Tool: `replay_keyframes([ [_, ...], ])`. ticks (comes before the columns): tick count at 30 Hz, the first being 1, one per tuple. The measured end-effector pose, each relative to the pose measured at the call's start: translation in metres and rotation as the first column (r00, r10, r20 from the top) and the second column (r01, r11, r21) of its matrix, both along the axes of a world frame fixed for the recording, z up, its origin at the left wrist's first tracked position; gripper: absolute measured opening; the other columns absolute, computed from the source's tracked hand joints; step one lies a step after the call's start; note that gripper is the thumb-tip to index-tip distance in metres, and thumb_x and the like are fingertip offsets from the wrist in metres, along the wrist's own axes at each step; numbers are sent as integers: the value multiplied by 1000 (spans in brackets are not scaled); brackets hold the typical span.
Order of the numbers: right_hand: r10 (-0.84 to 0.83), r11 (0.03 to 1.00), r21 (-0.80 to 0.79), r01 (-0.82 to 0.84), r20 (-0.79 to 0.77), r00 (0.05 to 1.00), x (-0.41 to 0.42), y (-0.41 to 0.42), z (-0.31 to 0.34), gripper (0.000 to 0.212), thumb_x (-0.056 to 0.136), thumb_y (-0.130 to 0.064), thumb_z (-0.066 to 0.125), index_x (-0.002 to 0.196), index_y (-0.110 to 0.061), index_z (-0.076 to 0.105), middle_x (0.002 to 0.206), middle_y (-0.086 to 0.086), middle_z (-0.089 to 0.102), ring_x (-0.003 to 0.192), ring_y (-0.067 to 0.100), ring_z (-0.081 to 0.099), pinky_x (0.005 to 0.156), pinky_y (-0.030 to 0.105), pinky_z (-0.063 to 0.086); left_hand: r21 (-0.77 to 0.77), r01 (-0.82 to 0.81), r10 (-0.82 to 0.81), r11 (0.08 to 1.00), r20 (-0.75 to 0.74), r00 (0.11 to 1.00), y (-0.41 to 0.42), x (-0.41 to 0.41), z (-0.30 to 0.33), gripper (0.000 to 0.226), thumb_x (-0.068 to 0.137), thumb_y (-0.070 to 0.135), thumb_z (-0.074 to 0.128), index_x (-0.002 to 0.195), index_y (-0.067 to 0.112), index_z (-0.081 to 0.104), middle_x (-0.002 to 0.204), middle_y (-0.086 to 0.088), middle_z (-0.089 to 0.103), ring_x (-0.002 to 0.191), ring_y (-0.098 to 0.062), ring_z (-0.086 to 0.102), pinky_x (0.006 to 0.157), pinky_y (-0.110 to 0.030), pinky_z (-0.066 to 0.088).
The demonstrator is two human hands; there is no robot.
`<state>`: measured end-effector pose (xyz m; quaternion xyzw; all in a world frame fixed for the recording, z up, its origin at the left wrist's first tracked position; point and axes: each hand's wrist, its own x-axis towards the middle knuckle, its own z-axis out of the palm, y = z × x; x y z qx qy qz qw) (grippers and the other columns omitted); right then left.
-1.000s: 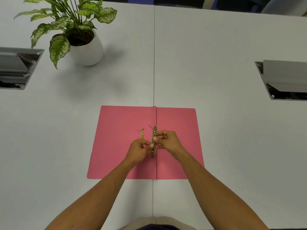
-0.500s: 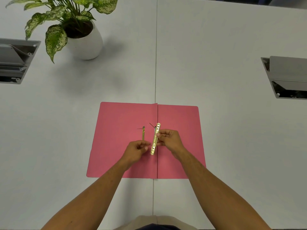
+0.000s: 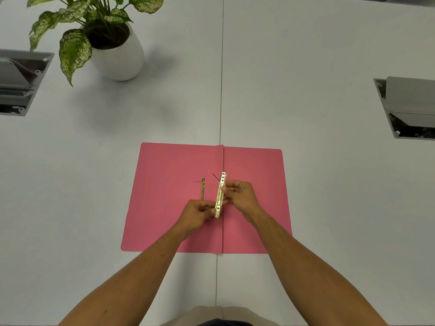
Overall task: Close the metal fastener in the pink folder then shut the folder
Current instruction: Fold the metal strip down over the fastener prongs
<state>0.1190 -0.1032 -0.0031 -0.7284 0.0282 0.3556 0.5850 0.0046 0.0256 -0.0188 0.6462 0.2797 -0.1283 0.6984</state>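
Pink folder (image 3: 169, 196) lying open and flat on the white table (image 3: 306, 67), spine running along the table seam. Brass fastener bar (image 3: 220, 195) held above the spine, tilted slightly off the fold line, its perforated face turned toward the camera. Right hand (image 3: 237, 195) just right of the spine, pinching the bar near mid-length between thumb and fingertips. Left hand (image 3: 199, 212) just left of the spine, fingers curled, thumb and forefinger closed on the bar's near end. One brass prong (image 3: 203, 188) standing free of the left cover, left of the spine and beside the bar; a thin dark line near the bar's far end, possibly a second prong, too fine to identify.

Compared with the view one second earlier: bar rotated from edge-on to face-on and lifted a little clear of the cover; folder unmoved. Probable meaning: bar being oriented so its holes can meet the prongs. Fastener therefore not yet closed; threading, folding the prongs down and shutting the covers all outstanding.

Potted plant (image 3: 113, 45) far left of the spine, well apart from the work.
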Motion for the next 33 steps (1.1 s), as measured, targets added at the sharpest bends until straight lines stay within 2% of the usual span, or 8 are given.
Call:
replay_keyframes([
  [6, 4, 1000, -17, -4, 9, 1000, 0, -3, 1, 14, 87, -7, 67, 100, -3, 70, 80, 11, 69, 66, 25, 68, 72, 46, 60, -3, -7, 7, 1000, -16, 1000, -1, -1, 0, 22, 87, -2, 63, 99, 10, 77, 93, -20, 76, 81, -25, 63, 82, -38, 53],
  [12, 12, 999, -41, -11, 36, 999, -4, -1, 5, 11, 88, -7, 66, 98, -7, 70, 76, 8, 67, 64, 18, 65, 58, 29, 58, 22, 16, -16, 1000, -20, 1000, -1, -1, 3, 21, 89, -2, 61, 103, 5, 76, 95, -19, 76, 78, -20, 62, 76, -30, 50],
  [16, 14, 999, -36, -13, 32, 999, -2, 0, 4, 12, 88, -10, 67, 99, -7, 71, 76, 8, 68, 69, 24, 66, 66, 37, 60, 66, -85, 88, 994, -54, 995, 3, 8, 4, 18, 89, -1, 62, 96, 11, 74, 82, -14, 73, 72, -18, 62, 75, -33, 50],
  [20, 17, 1000, -12, -17, 4, 1000, -2, 2, 5, 13, 89, -8, 65, 101, -7, 69, 73, 4, 66, 69, 24, 66, 67, 41, 61, 106, -130, 132, 986, -12, 991, 13, 28, 10, 34, 90, -3, 60, 122, 7, 60, 85, -7, 69, 75, -16, 64, 73, -36, 54],
  [22, 31, 999, -14, -31, -1, 1000, -2, 3, 6, 12, 89, -10, 65, 101, -9, 69, 72, 2, 65, 68, 23, 66, 69, 42, 61, 133, -103, 103, 986, 5, 995, 18, 39, 14, 44, 91, -1, 58, 133, 10, 53, 102, -10, 71, 83, -17, 65, 75, -40, 56],
  [24, 47, 999, -19, -47, 4, 999, -3, 3, 6, 15, 89, -12, 66, 103, -8, 69, 74, 4, 66, 67, 21, 67, 66, 39, 61, 169, -66, 65, 983, 14, 998, 21, 48, 16, 50, 92, -2, 55, 138, 14, 48, 111, -9, 71, 89, -14, 65, 75, -31, 56],
  [28, 38, 999, -23, -38, 6, 999, -2, 4, 4, 16, 89, -12, 66, 104, -7, 69, 77, 8, 67, 68, 24, 68, 69, 41, 61, 176, -23, 21, 984, 8, 1000, 18, 60, 16, 52, 92, -2, 52, 141, 17, 47, 116, -6, 68, 100, -18, 64, 81, -22, 51],
  [33, 21, 999, -40, -20, 15, 1000, 0, 4, 3, 17, 89, -9, 65, 105, -4, 69, 81, 15, 68, 71, 27, 67, 72, 45, 61, 127, -43, 38, 991, 44, 998, 10, 62, 17, 39, 95, -3, 46, 128, 13, 60, 112, -9, 70, 101, -20, 66, 94, -32, 52],
])
